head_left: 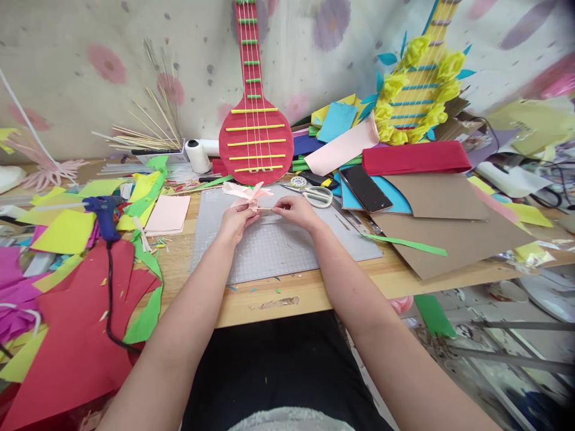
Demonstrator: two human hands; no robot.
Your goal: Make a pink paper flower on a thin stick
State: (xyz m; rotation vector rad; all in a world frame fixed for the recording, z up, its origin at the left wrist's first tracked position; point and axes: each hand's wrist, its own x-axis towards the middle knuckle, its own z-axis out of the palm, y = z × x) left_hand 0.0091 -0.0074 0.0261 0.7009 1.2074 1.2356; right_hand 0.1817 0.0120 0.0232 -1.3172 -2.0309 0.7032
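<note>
Over the grey cutting mat (278,251), my left hand (239,220) is closed on a pale pink paper flower (257,195). My right hand (294,211) pinches the end of a thin stick (266,209) that runs across to the flower. Where the stick meets the flower is covered by my left fingers. Just beyond my right hand lie scissors (318,196) with pale handles and a round dial-like case (297,182). A red paper lute-shaped piece (256,140) with yellow and green strips stands behind my hands.
A blue glue gun (105,215) rests among coloured paper at left, its cord hanging over red paper (85,323). A pink paper stack (168,214) sits left of the mat. Right are a phone (366,188), brown cardboard (453,239) and a yellow lute-shaped piece (415,90).
</note>
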